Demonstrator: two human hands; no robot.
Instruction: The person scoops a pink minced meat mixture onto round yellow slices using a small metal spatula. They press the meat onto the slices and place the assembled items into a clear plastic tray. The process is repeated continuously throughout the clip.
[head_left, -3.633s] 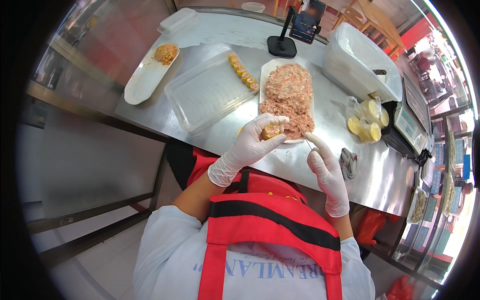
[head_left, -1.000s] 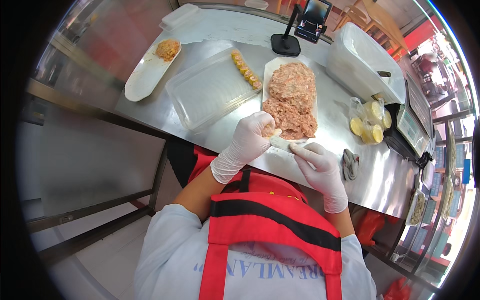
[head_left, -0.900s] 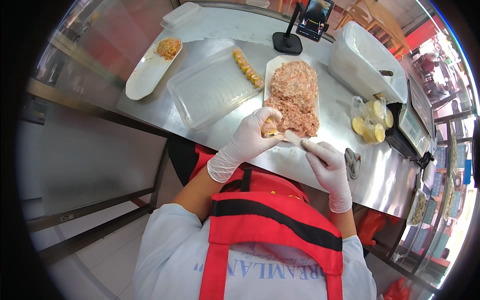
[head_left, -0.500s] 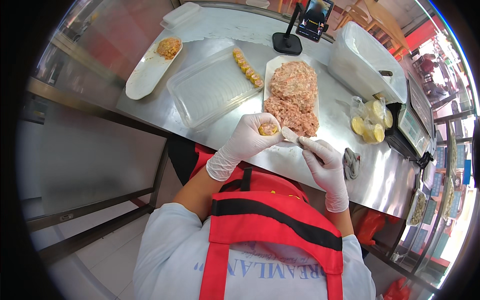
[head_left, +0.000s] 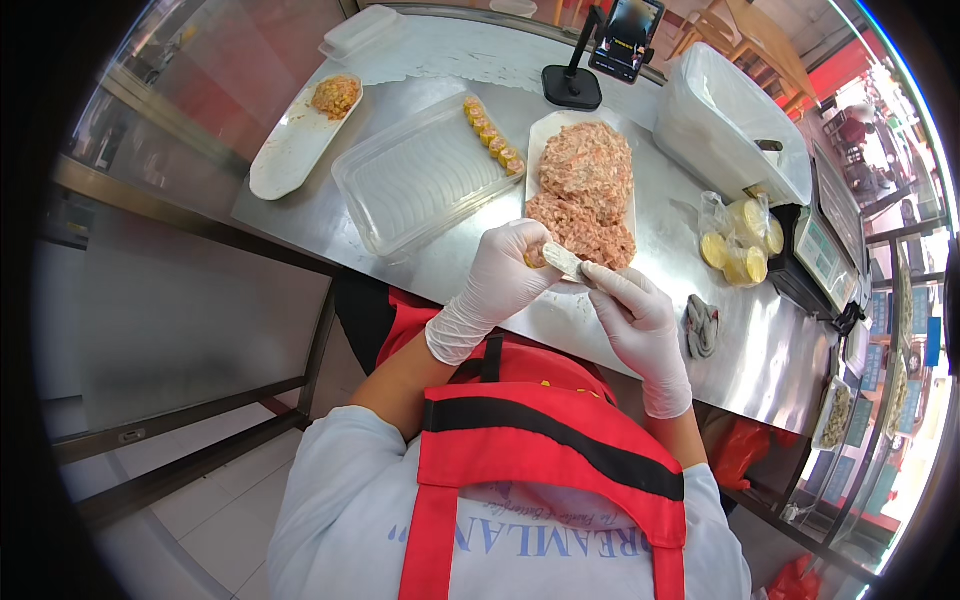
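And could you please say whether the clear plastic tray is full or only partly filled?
Partly filled: the clear plastic tray holds one row of yellow dumplings along its right side, and the rest is bare.

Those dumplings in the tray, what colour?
The dumplings are yellow with pinkish tops, clearest in the head view.

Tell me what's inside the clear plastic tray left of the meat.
Inside the tray, a row of small yellow dumplings with pink filling runs along its right side. What lies directly under the dumplings is covered, so I can't see it.
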